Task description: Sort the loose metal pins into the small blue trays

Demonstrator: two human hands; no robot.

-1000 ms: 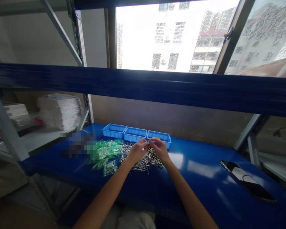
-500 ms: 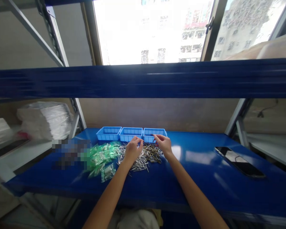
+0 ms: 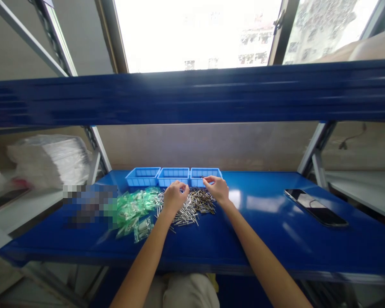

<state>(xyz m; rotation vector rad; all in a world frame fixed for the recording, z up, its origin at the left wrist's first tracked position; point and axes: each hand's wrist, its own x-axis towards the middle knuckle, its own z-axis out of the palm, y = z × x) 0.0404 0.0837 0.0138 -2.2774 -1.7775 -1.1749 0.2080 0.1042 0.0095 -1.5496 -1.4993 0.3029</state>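
My left hand (image 3: 176,197) is closed in a pinch above a heap of thin silver metal pins (image 3: 186,213); what its fingertips hold, if anything, is too small to make out. To its right, my right hand (image 3: 217,189) is at the front edge of the right blue bin (image 3: 218,174), thumb and forefinger close together. A tiny dark spot shows by those fingertips, and I cannot tell whether it is held or lies in the bin. Darker, bronze-coloured pins (image 3: 205,201) are heaped below my right hand, against the silver ones.
A middle blue bin (image 3: 173,181) and a left blue bin (image 3: 143,181) complete the row. Green plastic packets (image 3: 133,209) lie left of the pins. A phone (image 3: 316,207) rests at the right on the blue table (image 3: 259,239). A blue shelf beam (image 3: 192,96) crosses above.
The whole view has shifted slightly. My right hand has moved a little left along the right bin's front edge; my left hand stays over the silver pins.
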